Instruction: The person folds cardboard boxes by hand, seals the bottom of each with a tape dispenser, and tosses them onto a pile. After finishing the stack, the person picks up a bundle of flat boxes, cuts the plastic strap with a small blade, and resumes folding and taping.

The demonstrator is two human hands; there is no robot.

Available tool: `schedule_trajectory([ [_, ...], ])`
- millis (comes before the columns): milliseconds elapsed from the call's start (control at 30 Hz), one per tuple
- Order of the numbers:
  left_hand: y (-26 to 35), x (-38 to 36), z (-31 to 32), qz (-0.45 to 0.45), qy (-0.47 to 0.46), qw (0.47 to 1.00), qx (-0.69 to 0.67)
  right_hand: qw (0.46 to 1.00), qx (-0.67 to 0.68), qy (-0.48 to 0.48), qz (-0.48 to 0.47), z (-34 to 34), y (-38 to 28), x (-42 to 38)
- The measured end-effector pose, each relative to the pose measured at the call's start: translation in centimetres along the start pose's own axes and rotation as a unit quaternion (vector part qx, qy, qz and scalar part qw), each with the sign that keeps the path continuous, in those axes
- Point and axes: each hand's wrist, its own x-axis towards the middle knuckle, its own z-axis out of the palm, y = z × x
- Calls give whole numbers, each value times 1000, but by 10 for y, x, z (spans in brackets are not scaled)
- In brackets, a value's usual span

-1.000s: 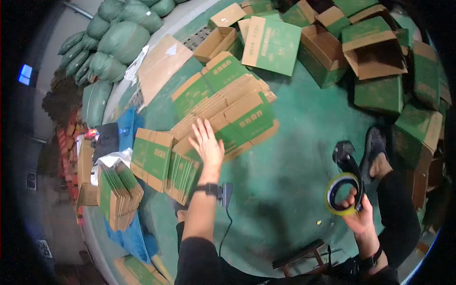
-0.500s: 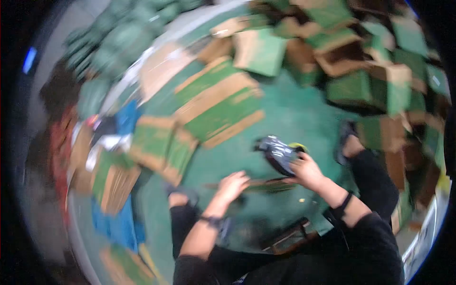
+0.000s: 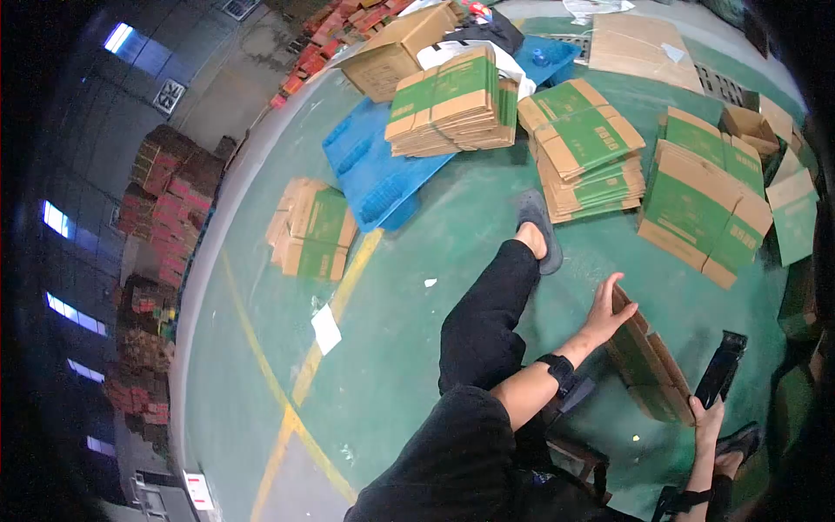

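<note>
A flattened green-and-brown cardboard box (image 3: 645, 370) stands on edge between my hands. My left hand (image 3: 602, 315) straddles its far end, thumb on one side and fingers on the other. At the near end, my right hand (image 3: 709, 424) is closed around a black tape dispenser (image 3: 722, 370), whose wide end points away from me. The fingers of that hand also lie against the box's corner. The lower part of the box is partly in shadow.
Strapped stacks of flat boxes (image 3: 587, 143) lie ahead, one bundle (image 3: 457, 100) resting on a blue pallet (image 3: 352, 157). Another bundle (image 3: 317, 230) is on the floor at left. Larger flat boxes (image 3: 704, 200) lie at right. A white sheet (image 3: 326, 329) rests by yellow floor lines.
My view has swung left, so the box and both hands now appear further right. The tape dispenser stays in my right hand, now turned with its wide end away. My left hand remains at the box's end.
</note>
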Motion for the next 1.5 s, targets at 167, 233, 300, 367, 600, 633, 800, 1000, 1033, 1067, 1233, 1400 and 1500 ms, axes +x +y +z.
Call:
schedule_trajectory([
  [167, 2, -24, -16, -18, -51, 998, -44, 922, -320, -144, -163, 3, 10, 16],
  [233, 1, -31, -18, -36, -52, 997, 40, 955, -272, -72, -93, 5, -6, 9],
  [300, 48, -27, -9, -21, -111, 991, 71, 982, -159, 82, -64, 15, -26, 15],
  [367, 81, -5, 4, -121, -250, 950, 140, 980, -146, 132, -34, 25, -37, 30],
  [600, 37, 23, 82, -162, -228, 761, 585, 877, -153, 300, -343, 50, -49, 49],
  [633, 18, 16, 93, -135, -176, 702, 677, 896, -169, 250, -325, 49, -73, 44],
  [800, 54, 7, 67, -102, -506, 790, 331, 849, -140, 202, -468, 79, -62, 60],
  [1000, 85, -4, 100, -190, -506, 597, 593, 895, -136, 155, -395, 74, -72, 71],
  [1033, 67, -7, 111, -203, -495, 563, 629, 901, -148, 182, -365, 58, -84, 72],
  [1067, 67, -10, 116, -212, -483, 567, 633, 931, -145, 148, -300, 40, -95, 76],
  [1233, 77, -12, 86, -145, -455, 654, 586, 967, -128, 151, -163, 96, -30, 45],
  [1400, 47, -13, -6, 151, -190, 849, 470, 994, 34, 39, -101, 92, -32, 17],
  [1500, 25, 15, 31, 165, -108, 898, 394, 993, 90, -23, -72, 73, -40, 27],
])
